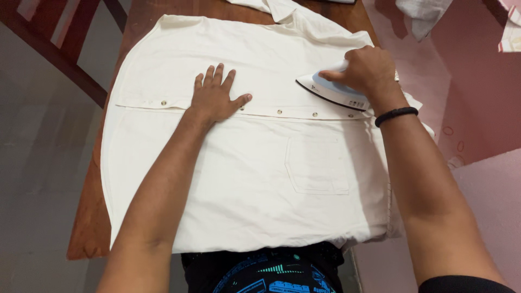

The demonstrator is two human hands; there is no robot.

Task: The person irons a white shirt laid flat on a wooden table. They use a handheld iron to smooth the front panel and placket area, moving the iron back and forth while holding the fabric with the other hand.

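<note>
A cream white shirt point(244, 179) lies spread flat over a brown wooden table point(89, 222), button strip running across and a chest pocket point(317, 165) facing up. My left hand point(216, 95) rests flat on the shirt just above the button strip, fingers spread, holding nothing. My right hand point(368, 71) grips the handle of a white and blue clothes iron point(331, 91), which sits on the shirt at the right, its tip pointing left toward my left hand. A black band circles my right wrist.
A pink surface point(477, 108) lies to the right of the table, with white cloth point(420, 16) at the top right. Grey floor point(38, 163) and dark wooden bars point(59, 49) are on the left. The shirt collar point(271, 8) hangs at the far edge.
</note>
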